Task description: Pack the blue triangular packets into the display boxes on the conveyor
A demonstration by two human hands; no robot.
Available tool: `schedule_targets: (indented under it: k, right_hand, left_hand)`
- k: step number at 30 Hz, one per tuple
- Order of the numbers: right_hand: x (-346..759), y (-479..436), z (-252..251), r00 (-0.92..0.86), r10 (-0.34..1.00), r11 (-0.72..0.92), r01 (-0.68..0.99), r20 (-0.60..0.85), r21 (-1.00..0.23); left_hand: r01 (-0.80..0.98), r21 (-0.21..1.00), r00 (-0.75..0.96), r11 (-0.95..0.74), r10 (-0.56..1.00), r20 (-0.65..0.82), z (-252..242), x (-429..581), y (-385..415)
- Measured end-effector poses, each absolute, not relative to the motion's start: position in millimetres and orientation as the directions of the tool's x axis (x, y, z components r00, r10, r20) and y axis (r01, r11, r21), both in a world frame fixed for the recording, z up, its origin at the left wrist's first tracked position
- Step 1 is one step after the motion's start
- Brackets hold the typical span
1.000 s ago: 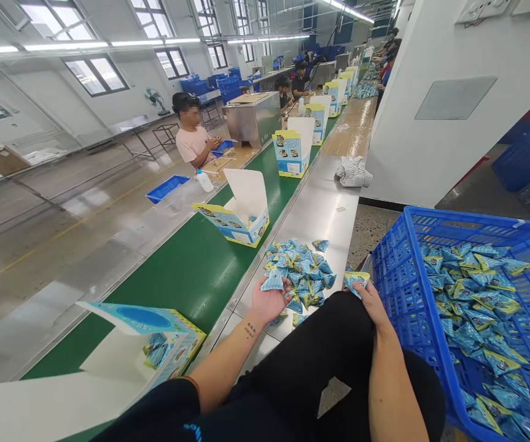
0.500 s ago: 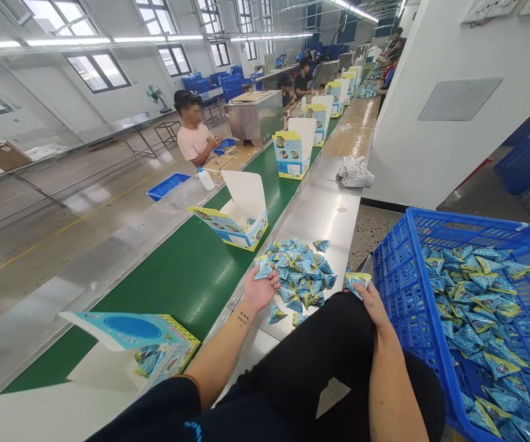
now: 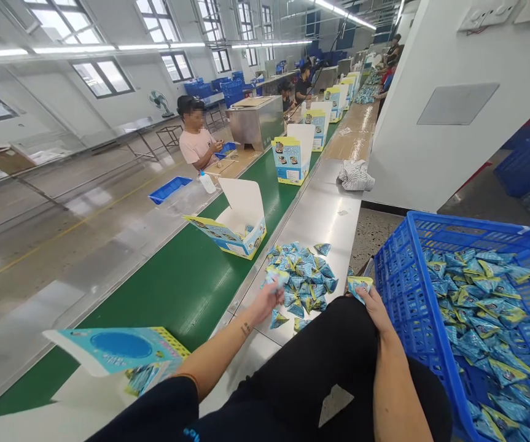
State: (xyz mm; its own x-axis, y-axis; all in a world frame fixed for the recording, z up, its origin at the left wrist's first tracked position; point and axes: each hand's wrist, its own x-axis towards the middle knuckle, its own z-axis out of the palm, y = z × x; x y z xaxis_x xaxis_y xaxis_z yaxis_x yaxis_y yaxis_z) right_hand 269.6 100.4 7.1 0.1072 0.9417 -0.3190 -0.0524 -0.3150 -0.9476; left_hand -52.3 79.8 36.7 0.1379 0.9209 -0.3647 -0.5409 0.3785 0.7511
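Sachet (image 3: 276, 277): light, crinkly, probably slippery (take a sealed corner). Your left hand (image 3: 265, 299) pinches it; your right hand (image 3: 376, 306) fingers clasp a second sachet (image 3: 359, 285).

Steel bench (image 3: 324, 202): bare from the packet pile (image 3: 301, 279) far to the striped cloth (image 3: 355, 175); free passage. The pile spans most of the near bench. The narrow gap right of the pile is taken by the right hand (image 3: 375, 304) with a packet (image 3: 359, 285). Beyond it is the blue crate (image 3: 398, 270) wall, high (entry from above only). Left: green belt (image 3: 186, 282) open between the far open box (image 3: 237, 227) and the near box (image 3: 117, 350). A black-clad leg (image 3: 333, 356) blocks the near side.
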Motion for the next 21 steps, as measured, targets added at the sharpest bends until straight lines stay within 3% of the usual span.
schedule_targets:
  k: [2, 10, 17, 21]
  right_hand:
    - [269.8, 100.9, 4.7, 0.097, 0.941, -0.320, -0.060, -0.324, -0.946]
    - [268.1, 98.8, 12.3, 0.103, 0.944, -0.312, -0.038, -0.314, -0.949]
    - [270.0, 101.0, 2.7, 0.110, 0.944, -0.306, -0.054, -0.310, -0.950]
    - [273.9, 102.1, -6.1, 0.119, 0.951, -0.281, -0.041, -0.284, -0.959]
  left_hand:
    - [-0.440, 0.803, 0.116, 0.403, 0.912, -0.394, 27.2, -48.0, 73.6]
    - [-0.515, 0.745, -0.020, 0.424, 0.863, -0.505, 10.5, -38.2, 84.2]
    - [-0.578, 0.655, -0.093, 0.486, 0.759, -0.645, 41.8, -69.9, 146.6]
    - [-0.636, 0.656, -0.154, 0.407, 0.766, -0.624, 71.4, -95.3, 195.7]
